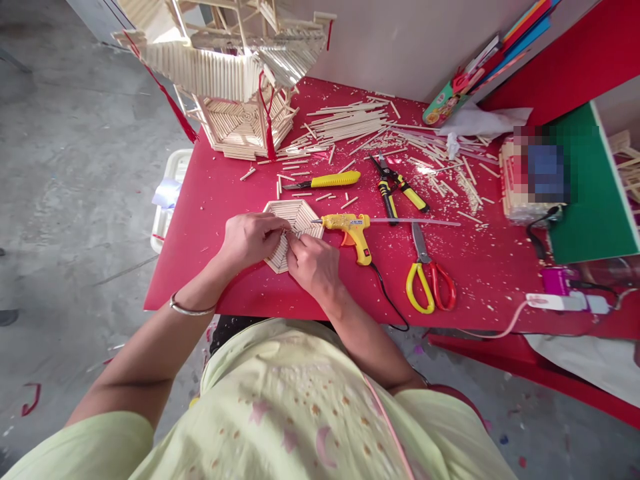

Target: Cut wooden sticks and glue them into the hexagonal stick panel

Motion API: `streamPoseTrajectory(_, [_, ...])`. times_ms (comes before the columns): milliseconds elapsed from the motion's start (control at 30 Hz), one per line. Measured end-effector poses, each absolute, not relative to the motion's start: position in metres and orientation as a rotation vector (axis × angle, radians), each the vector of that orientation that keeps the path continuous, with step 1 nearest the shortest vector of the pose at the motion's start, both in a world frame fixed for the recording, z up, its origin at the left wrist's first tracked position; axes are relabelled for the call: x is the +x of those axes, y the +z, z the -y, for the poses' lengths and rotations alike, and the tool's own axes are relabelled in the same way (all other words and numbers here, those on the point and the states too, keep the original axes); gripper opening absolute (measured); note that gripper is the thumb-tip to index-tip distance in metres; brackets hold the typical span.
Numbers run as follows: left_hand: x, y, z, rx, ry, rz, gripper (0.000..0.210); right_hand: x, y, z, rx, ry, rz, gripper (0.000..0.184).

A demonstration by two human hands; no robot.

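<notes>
A flat, many-sided panel of thin wooden sticks lies on the red tabletop in front of me, its sticks laid in rings around the middle. My left hand comes over its left side, fingers closed in a pinch near the centre. From the lower right, my right hand meets it there, also pinching. Whatever sits between the fingertips is too small and hidden to make out. Just right of the panel lies a yellow glue gun, its nozzle pointing at the panel's edge and a clear glue stick out of its back.
Beyond the panel lie a yellow utility knife, pliers and loose wooden sticks. Red-and-yellow-handled scissors rest to the right. A stick-built pagoda model stands at the back left. A power strip sits far right.
</notes>
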State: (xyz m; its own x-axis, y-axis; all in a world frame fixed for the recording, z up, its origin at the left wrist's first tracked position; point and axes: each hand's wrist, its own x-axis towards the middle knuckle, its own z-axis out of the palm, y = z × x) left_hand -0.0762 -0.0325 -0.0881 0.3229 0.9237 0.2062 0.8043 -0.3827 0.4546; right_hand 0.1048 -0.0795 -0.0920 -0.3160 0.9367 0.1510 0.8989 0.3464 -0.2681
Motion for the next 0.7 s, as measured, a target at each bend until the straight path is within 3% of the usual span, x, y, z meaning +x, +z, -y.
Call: streamPoseTrajectory(700, [-0.0758, -0.0898, 0.0342, 2.292, 0.651, -1.565, 0.033, 0.1044, -0.0906, 0.0786, -1.638, 0.245, 2.349, 0.043])
